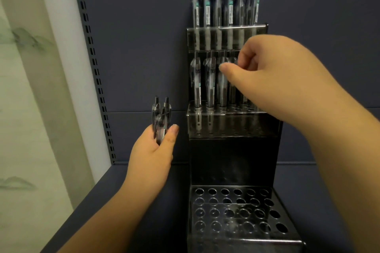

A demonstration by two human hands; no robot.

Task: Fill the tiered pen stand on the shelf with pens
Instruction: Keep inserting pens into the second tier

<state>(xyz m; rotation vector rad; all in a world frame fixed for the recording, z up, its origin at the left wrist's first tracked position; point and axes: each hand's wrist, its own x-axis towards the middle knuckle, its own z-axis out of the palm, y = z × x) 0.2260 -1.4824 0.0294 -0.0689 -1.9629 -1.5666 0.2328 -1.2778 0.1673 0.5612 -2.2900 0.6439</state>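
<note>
A dark blue-grey back panel (144, 47) made of horizontal sections rises at the rear. Along its left edge runs an upright metal strip (96, 72) punched with paired slots from top to bottom. Left of that stands a white post (67, 68), and beyond it a pale green wall covering (22, 88) printed with faint misty hills.

One tiered stand (234, 162), three loose pens (161, 118)
</note>
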